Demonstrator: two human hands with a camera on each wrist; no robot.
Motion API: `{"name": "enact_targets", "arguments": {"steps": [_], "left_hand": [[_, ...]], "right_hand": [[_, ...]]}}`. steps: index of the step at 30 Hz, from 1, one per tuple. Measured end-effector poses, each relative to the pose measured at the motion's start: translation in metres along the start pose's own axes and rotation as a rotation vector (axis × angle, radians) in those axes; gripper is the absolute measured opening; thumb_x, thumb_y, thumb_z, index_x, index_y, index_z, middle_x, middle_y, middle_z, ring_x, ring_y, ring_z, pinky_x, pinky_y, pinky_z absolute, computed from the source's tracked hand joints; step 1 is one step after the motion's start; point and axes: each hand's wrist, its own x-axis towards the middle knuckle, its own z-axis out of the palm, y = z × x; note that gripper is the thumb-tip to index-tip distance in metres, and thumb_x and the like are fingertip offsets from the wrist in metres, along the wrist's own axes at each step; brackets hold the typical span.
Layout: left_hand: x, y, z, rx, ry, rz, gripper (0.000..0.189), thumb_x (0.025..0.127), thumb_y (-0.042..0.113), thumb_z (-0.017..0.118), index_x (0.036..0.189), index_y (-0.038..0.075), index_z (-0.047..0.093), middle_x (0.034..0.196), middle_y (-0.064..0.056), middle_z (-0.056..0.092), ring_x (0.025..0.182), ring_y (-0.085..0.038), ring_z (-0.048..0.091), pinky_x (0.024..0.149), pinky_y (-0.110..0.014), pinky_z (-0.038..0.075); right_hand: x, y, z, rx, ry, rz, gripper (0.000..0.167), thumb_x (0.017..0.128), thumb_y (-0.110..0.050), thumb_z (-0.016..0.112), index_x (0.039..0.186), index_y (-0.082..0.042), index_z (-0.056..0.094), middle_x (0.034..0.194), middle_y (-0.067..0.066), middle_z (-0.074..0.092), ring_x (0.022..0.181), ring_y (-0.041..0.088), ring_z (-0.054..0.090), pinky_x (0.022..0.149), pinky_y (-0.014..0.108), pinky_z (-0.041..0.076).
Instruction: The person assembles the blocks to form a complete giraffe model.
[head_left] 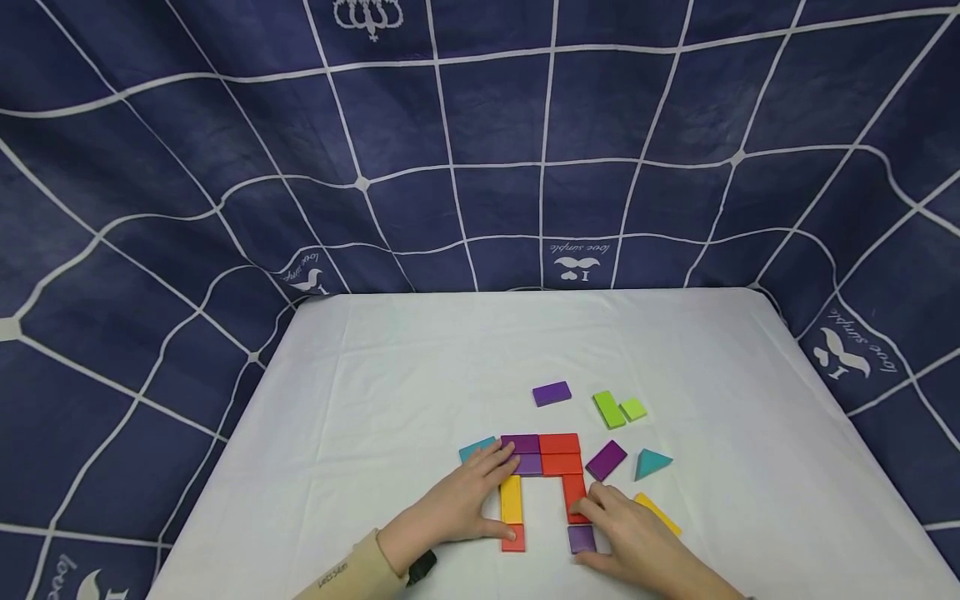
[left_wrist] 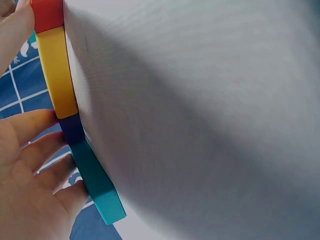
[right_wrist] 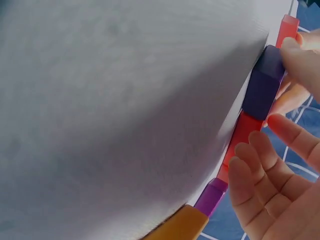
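Note:
On the white cloth, flat blocks form an arch. Its top has two purple blocks [head_left: 521, 444] beside two red blocks [head_left: 559, 443]. A yellow block [head_left: 511, 500] and a small red block [head_left: 513, 542] make the left leg. A red block [head_left: 573, 493] and a small purple block [head_left: 581, 540] make the right one. My left hand [head_left: 465, 500] spreads along the left side, thumb on the small red block, fingertips over the purple ones. My right hand [head_left: 630, 533] rests at the right leg, thumb at the purple block's near end, forefinger by the red block.
A teal block [head_left: 477, 450] lies by my left fingertips. Loose pieces at the right include a purple block [head_left: 606, 460], a teal triangle [head_left: 653, 463] and a yellow block [head_left: 657, 513]. Farther back lie another purple block [head_left: 552, 393] and two green blocks [head_left: 609, 409].

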Motion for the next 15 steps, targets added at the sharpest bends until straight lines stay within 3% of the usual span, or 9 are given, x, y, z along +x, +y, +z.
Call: {"name": "enact_targets", "arguments": {"steps": [7, 15], "left_hand": [[-0.0004, -0.0004, -0.0001, 0.003, 0.004, 0.006, 0.095, 0.081, 0.064, 0.068, 0.153, 0.010, 0.036, 0.163, -0.005, 0.027, 0.152, -0.027, 0.021, 0.122, -0.045, 0.026], [-0.0006, -0.0008, 0.0011, -0.009, 0.013, 0.006, 0.095, 0.081, 0.063, 0.069, 0.153, 0.010, 0.037, 0.163, -0.005, 0.027, 0.152, -0.027, 0.021, 0.122, -0.046, 0.025]], "right_hand": [[0.0000, 0.0004, 0.0005, 0.005, 0.008, -0.007, 0.049, 0.075, -0.050, 0.081, 0.109, -0.019, 0.066, 0.090, -0.014, 0.048, 0.080, 0.001, 0.044, 0.066, 0.015, 0.050], [0.0006, 0.0024, -0.0028, -0.017, 0.049, 0.045, 0.052, 0.079, -0.063, 0.071, 0.108, -0.019, 0.066, 0.096, -0.012, 0.054, 0.084, 0.004, 0.050, 0.074, 0.024, 0.057]]}}
